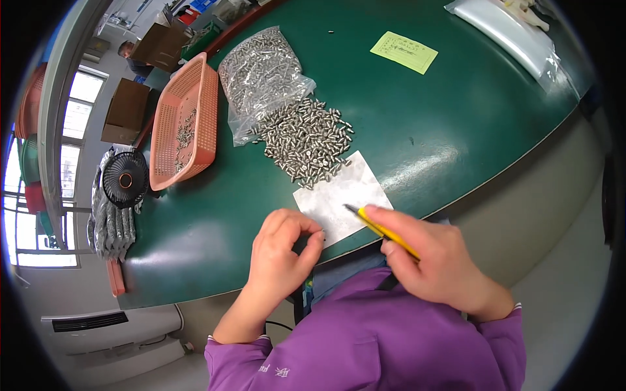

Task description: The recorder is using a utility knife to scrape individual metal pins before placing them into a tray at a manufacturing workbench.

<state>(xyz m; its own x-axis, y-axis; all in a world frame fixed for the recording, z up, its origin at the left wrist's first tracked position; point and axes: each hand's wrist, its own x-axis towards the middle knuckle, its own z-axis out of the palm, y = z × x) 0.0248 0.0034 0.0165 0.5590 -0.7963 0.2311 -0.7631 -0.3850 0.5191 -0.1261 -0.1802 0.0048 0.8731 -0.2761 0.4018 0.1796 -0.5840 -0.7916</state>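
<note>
My left hand (283,251) is closed in a pinch above the near left edge of a white paper sheet (342,199). A tiny dark bit shows at its fingertips, too small to name. In my right hand (433,260) is a yellow and black utility knife (389,233), its dark tip pointing left over the paper. A heap of small silvery metal parts (306,140) spills onto the sheet's far edge. Behind the heap lies a clear plastic bag (261,72) full of similar parts.
A pink perforated basket (207,124) with some metal parts stands left on the green table (404,124). Further right are a yellow-green slip (404,52) and clear plastic bags (505,36). At the left are a black fan (126,180), silvery packets (112,225) and cardboard boxes (125,111). Someone sits far back.
</note>
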